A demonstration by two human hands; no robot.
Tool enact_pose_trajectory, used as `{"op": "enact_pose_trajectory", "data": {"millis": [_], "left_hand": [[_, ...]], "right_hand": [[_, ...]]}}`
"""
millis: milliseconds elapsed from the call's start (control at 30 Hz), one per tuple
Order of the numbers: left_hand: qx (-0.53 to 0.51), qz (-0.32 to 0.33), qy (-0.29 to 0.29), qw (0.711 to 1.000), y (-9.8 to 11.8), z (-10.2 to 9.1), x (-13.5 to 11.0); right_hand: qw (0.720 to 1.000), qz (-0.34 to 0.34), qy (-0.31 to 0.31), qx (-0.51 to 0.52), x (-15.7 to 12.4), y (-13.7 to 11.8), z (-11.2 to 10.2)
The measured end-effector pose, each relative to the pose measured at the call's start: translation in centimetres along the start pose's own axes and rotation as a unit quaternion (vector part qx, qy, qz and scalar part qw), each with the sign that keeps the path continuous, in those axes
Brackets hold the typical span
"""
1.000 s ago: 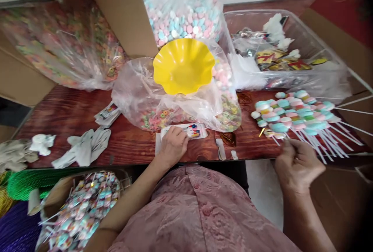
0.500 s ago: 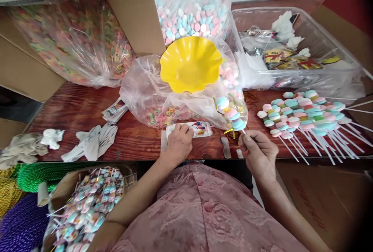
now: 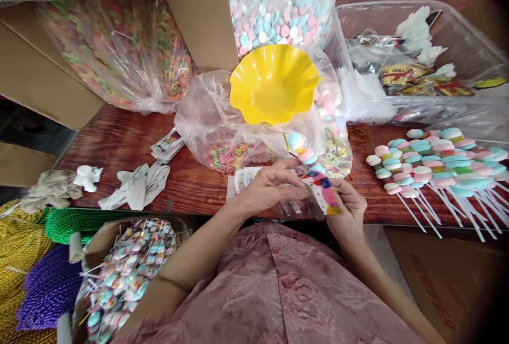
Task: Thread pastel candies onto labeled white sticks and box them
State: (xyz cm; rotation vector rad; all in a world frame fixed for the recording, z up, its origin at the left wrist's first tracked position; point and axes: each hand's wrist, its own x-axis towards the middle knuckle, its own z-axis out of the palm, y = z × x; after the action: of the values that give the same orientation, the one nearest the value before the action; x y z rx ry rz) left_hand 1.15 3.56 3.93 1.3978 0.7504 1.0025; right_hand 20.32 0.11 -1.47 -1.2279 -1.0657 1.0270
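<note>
A pink, white and blue marshmallow skewer (image 3: 304,150) leans up and left out of my right hand (image 3: 352,206), whose fingers are closed around its lower end. In front of the stick is a colourful printed wrapper (image 3: 324,193), seen at a slant. My left hand (image 3: 270,187) reaches to the wrapper's left edge with its fingers bent onto it; the fingertips are partly hidden. Beneath my left hand lies a stack of printed wrappers (image 3: 244,178) at the table's front edge. A gold twist tie (image 3: 287,144) shows beside the skewer's top.
Finished-looking marshmallow skewers (image 3: 445,161) lie piled at right. A yellow wavy bowl (image 3: 274,87) rests on bags of candy. Behind stands a clear plastic bin (image 3: 421,99). Gloves (image 3: 137,187) lie at left, above a box of wrapped skewers (image 3: 131,270) and bead strands (image 3: 50,285).
My left hand has lifted a printed wrapper from the stack and brought it right, to the skewer. My right hand has come slightly left and lower. The view has shifted a little.
</note>
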Motion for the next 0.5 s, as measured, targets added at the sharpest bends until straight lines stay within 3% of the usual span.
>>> {"op": "enact_pose_trajectory", "data": {"millis": [100, 167, 300, 433, 500], "left_hand": [[-0.056, -0.064, -0.053, 0.995, -1.2, 2.1, 2.3], [0.016, -0.062, -0.071, 0.995, -2.4, 2.9, 3.5], [0.228, -0.025, -0.031, 0.973, -3.6, 3.7, 4.5], [0.314, -0.018, -0.056, 0.948, -2.2, 4.1, 4.2], [0.305, -0.003, -0.053, 0.951, -1.0, 4.5, 4.0]], "right_hand": [[0.997, -0.05, 0.036, -0.038, 0.0, 0.7, -0.8], [0.996, -0.056, 0.063, -0.041, 0.4, 0.8, -1.8], [0.993, -0.048, 0.095, -0.044, 1.7, -0.1, -4.3], [0.992, -0.055, 0.103, -0.057, 2.4, -0.8, -5.7], [0.991, -0.055, 0.102, -0.063, 2.3, -0.8, -5.7]]}}
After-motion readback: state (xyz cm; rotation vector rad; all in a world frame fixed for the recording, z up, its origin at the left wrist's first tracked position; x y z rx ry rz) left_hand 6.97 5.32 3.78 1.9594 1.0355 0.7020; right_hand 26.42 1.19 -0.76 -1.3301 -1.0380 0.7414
